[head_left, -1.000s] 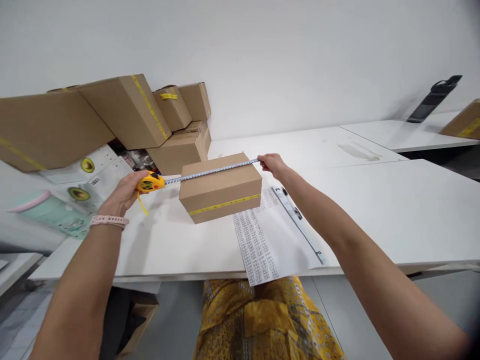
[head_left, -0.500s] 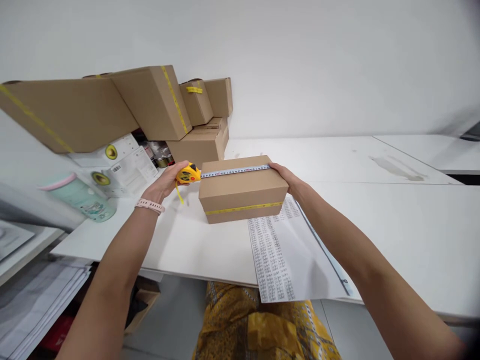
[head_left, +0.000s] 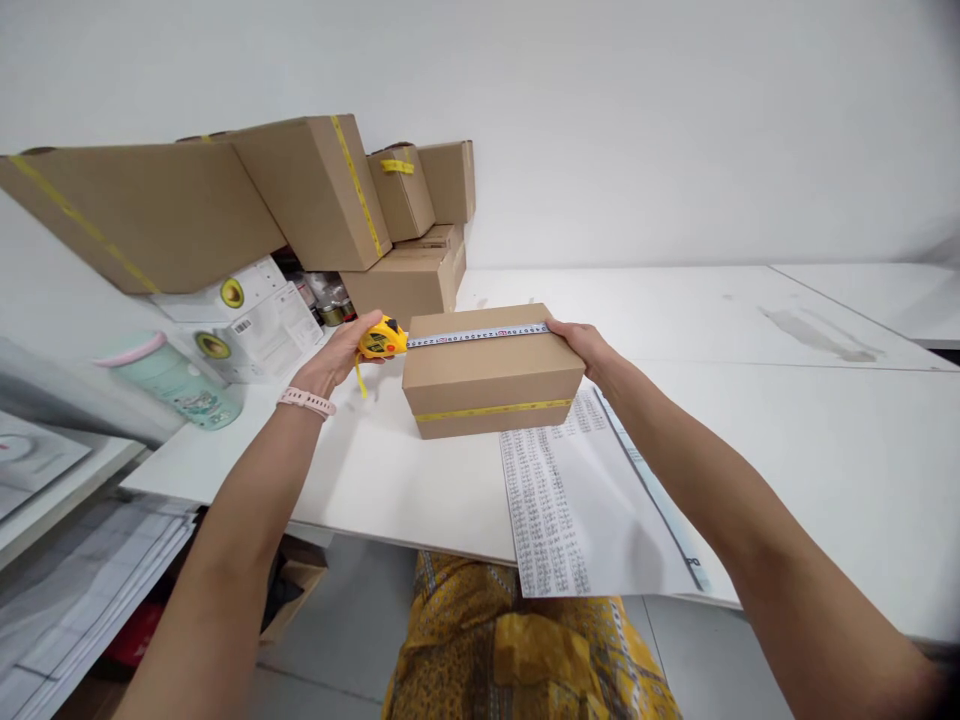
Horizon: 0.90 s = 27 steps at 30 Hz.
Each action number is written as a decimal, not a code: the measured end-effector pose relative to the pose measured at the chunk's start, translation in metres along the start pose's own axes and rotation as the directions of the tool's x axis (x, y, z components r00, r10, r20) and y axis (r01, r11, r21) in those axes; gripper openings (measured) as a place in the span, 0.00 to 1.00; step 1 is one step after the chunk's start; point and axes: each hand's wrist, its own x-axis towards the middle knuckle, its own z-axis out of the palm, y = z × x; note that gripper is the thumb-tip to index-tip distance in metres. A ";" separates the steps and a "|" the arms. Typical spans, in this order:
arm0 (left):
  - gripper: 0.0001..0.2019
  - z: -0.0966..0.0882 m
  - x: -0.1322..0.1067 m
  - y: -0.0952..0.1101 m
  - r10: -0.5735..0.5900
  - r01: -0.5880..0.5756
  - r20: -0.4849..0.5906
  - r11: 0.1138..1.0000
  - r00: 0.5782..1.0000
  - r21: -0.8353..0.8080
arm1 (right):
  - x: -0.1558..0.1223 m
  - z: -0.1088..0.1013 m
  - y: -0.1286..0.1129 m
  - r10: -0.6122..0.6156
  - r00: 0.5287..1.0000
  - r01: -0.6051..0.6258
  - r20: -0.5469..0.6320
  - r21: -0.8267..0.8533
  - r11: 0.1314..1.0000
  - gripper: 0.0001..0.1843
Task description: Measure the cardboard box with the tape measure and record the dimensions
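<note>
A small brown cardboard box with a yellow tape band sits on the white table. My left hand grips a yellow tape measure at the box's left top edge. Its white blade lies stretched across the top of the box. My right hand pinches the blade's end against the box's right top edge.
A printed sheet of small figures lies under and in front of the box, overhanging the table edge. Several larger cardboard boxes are piled at the back left over white packages. A mint green bottle lies at the left.
The tape measure body has come in from well left of the box to its left edge. The blade has dropped flat onto the box top. My right hand now presses the end down.
</note>
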 end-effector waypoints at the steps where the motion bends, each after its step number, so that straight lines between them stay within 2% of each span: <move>1: 0.27 0.001 -0.003 0.005 0.020 -0.020 -0.021 1.000 1.000 0.014 | 0.001 0.000 0.000 -0.026 0.999 0.025 -0.044 -0.022 0.999 0.13; 3: 0.25 0.005 -0.015 0.017 0.077 -0.076 -0.033 0.996 0.996 0.048 | 0.002 -0.003 -0.001 -0.080 0.990 0.074 -0.113 -0.052 0.996 0.13; 5: 0.25 0.010 -0.037 0.028 0.120 -0.120 0.007 0.989 0.993 0.081 | 0.005 -0.011 -0.002 -0.149 0.978 0.141 -0.143 -0.065 0.988 0.16; 7: 0.29 0.019 -0.069 0.033 0.086 -0.099 0.120 0.990 0.989 0.099 | 0.009 -0.021 -0.005 -0.260 0.958 0.255 -0.120 -0.054 0.965 0.18; 8: 0.31 0.026 -0.089 0.032 0.031 -0.055 0.223 0.994 0.974 0.099 | 0.010 -0.026 -0.008 -0.327 0.941 0.325 -0.086 -0.034 0.945 0.18; 9: 0.32 0.035 -0.110 0.028 -0.057 0.026 0.359 0.996 0.932 0.091 | 0.011 -0.029 -0.011 -0.390 0.920 0.390 -0.037 -0.006 0.921 0.17; 11: 0.33 0.060 -0.151 0.014 -0.184 0.224 0.599 0.975 0.779 0.009 | 0.013 -0.031 -0.020 -0.489 0.868 0.487 0.091 0.041 0.872 0.16; 12: 0.32 0.076 -0.169 0.006 -0.180 0.292 0.663 0.954 0.727 -0.062 | 0.013 -0.028 -0.025 -0.513 0.844 0.513 0.156 0.041 0.857 0.15; 13: 0.30 0.093 -0.184 -0.003 -0.154 0.346 0.702 0.928 0.696 -0.139 | 0.013 -0.023 -0.030 -0.519 0.828 0.527 0.213 0.021 0.850 0.15; 14: 0.28 0.110 -0.194 -0.010 -0.133 0.392 0.692 0.891 0.710 -0.230 | 0.014 -0.016 -0.035 -0.514 0.819 0.535 0.254 -0.015 0.845 0.14; 16: 0.25 0.140 -0.204 -0.017 -0.086 0.425 0.628 0.806 0.773 -0.413 | 0.017 0.002 -0.044 -0.506 0.815 0.553 0.282 -0.114 0.826 0.13; 19: 0.22 0.168 -0.194 -0.009 -0.041 0.385 0.528 0.732 0.848 -0.562 | 0.029 0.028 -0.052 -0.514 0.814 0.577 0.271 -0.275 0.769 0.16; 23: 0.24 0.177 -0.172 0.007 -0.083 0.370 0.455 0.716 0.887 -0.591 | 0.048 0.051 -0.050 -0.506 0.801 0.597 0.318 -0.487 0.638 0.19; 25: 0.24 0.179 -0.168 0.009 -0.102 0.363 0.427 0.719 0.898 -0.592 | 0.055 0.058 -0.046 -0.503 0.790 0.609 0.351 -0.543 0.578 0.16; 27: 0.24 0.183 -0.169 0.006 -0.102 0.357 0.416 0.716 0.903 -0.600 | 0.058 0.061 -0.042 -0.497 0.784 0.618 0.373 -0.553 0.559 0.14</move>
